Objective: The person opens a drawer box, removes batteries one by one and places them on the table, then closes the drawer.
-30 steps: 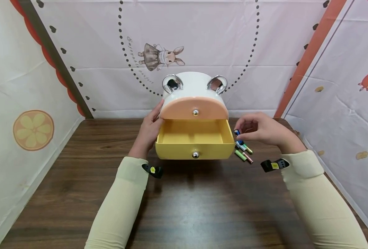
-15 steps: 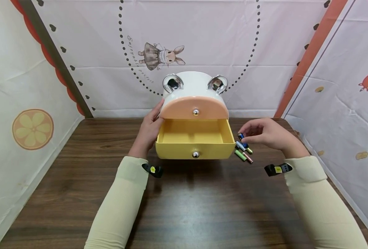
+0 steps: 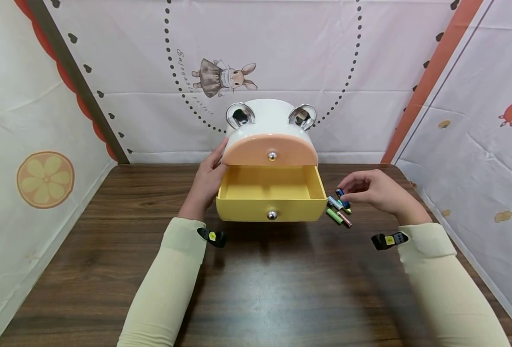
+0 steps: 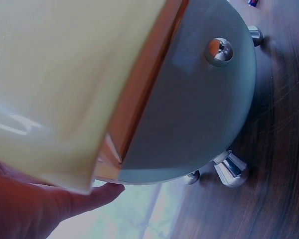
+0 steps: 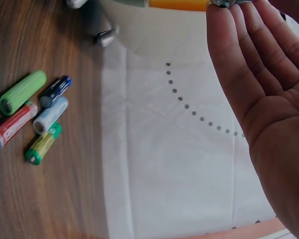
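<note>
"What were we holding?"

"Our right hand (image 3: 379, 193) pinched a blue battery (image 3: 340, 192) at its fingertips, near the loose batteries (image 3: 334, 216) on the counter (image 3: 264, 289). Our left hand (image 3: 208, 180) rested along the side of the cabinet (image 3: 270, 118), fingers extended, left of the pulled-out drawer (image 3: 242, 211)."

"What could have gone wrong?"

"We thought a slack pinch might let the battery slip and roll among the others. Knocking the drawer between our hands might have shifted the cabinet, if our left hand pressed too lightly."
</note>
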`<state>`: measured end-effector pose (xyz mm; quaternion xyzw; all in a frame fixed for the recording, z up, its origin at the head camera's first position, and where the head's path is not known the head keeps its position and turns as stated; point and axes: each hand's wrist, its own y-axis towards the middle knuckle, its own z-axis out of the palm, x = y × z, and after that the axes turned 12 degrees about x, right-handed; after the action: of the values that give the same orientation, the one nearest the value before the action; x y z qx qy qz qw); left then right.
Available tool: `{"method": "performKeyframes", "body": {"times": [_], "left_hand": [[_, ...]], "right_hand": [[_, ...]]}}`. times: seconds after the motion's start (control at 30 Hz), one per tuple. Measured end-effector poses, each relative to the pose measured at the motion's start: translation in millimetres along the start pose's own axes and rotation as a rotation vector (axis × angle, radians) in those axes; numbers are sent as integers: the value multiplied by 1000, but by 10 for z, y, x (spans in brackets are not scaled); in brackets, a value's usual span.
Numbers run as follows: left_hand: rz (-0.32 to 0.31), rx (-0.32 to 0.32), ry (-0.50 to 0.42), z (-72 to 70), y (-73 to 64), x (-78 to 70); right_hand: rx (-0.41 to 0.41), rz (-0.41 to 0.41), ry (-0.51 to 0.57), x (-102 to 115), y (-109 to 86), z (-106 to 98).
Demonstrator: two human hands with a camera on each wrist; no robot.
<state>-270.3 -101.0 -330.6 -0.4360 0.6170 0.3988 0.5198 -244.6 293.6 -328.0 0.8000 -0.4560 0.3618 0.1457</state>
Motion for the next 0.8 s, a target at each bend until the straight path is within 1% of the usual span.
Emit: {"method": "performKeyframes", "body": {"times": [0.27,0.63,0.8], "left_hand": [[-8,-2,-5,4,4,4],[-1,0,-8,0,15,25],[18,-10,-18,-51,126,203]], "right_hand": [[-1,69,-4,-141,-21,37],[-6,138,-27,-298,-53,73],[-1,164,-77,-383,-46,90]]}}
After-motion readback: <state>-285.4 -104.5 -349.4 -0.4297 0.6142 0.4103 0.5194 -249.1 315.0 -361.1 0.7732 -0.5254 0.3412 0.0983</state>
